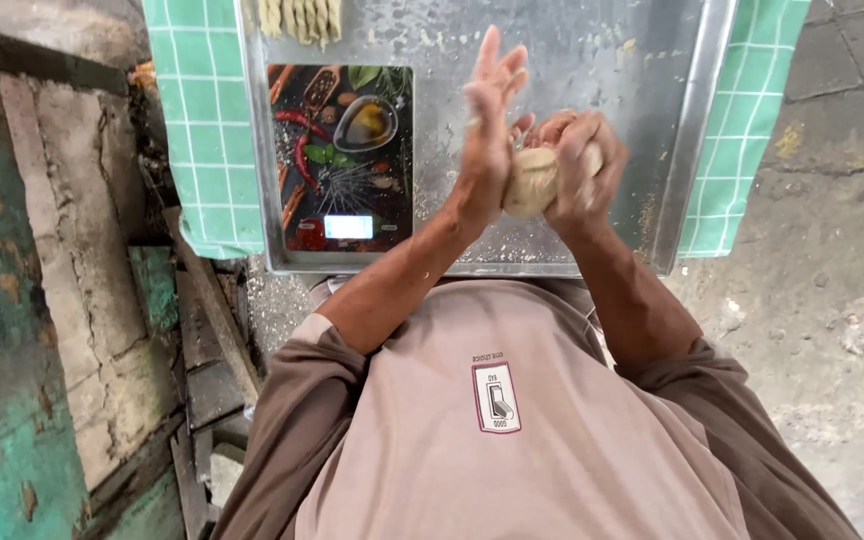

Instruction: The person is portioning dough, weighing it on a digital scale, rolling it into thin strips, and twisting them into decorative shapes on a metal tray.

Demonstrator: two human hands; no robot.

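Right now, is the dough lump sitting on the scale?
No: the dough lump is held up between the left hand and right hand, beside the kitchen scale.

- Metal tray (592,40), floured, lying on a green checked cloth (202,120)
- Kitchen scale (342,160) with a spice-picture top, at the tray's left near corner, small display lit
- Row of pale dough strips (300,18) at the tray's far left edge
- Cracked green-painted wall (12,330) at left
- Concrete floor (832,250) at right

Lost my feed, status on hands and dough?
Left hand open, flat against dough ball. Right hand cupped around it. Held above floured metal tray; kitchen scale apart, left.
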